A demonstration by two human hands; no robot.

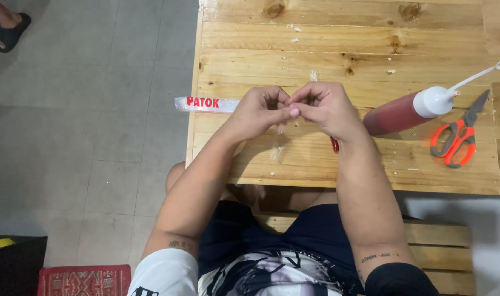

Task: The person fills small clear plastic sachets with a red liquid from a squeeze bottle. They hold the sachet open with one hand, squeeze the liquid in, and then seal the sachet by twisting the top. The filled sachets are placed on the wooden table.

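Observation:
My left hand (259, 112) and my right hand (326, 109) meet over the wooden table (337, 55), fingertips pinched together on a small clear plastic bag (278, 145) that hangs down between them. A corner of clear plastic (314, 75) sticks up behind my fingers. A red item (335, 144) shows just under my right wrist; what it is I cannot tell. A clear plastic strip with red letters (205, 103) lies at the table's left edge, beside my left hand.
A squeeze bottle of red sauce (406, 111) with a white nozzle lies right of my right hand. Orange-handled scissors (457, 138) lie further right. I sit on a wooden bench (439, 249). Another person's sandalled foot (10, 28) is on the grey floor, top left.

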